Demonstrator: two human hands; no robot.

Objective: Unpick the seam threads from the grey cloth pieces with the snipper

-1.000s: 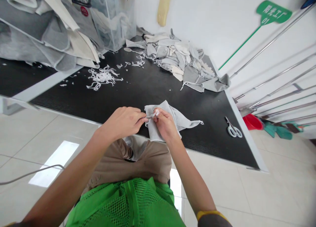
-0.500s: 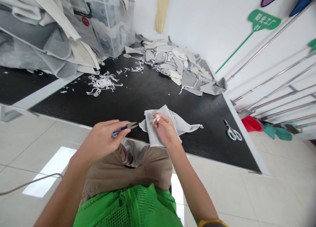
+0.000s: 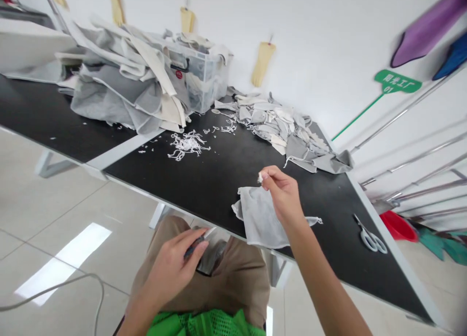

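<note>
My left hand (image 3: 177,260) is curled round small snips (image 3: 192,248) beside the counter (image 3: 204,182), my right hand (image 3: 282,195) pinching white thread (image 3: 260,178), fingertips together, near the grey cloth (image 3: 260,220)

A long black surface (image 3: 197,185) with pale grey metal edging runs in front of me. On its left side sits a tall, loose pile of grey and cream fabric (image 3: 124,90), beside a clear plastic box (image 3: 215,80). A tangle of white cord scraps (image 3: 188,145) lies near a heap of small grey and cream cloth pieces (image 3: 262,124). A flat light grey cloth (image 3: 260,221) rests at the front edge; pale-handled metal scissors (image 3: 367,233) lie toward the right end.
</note>
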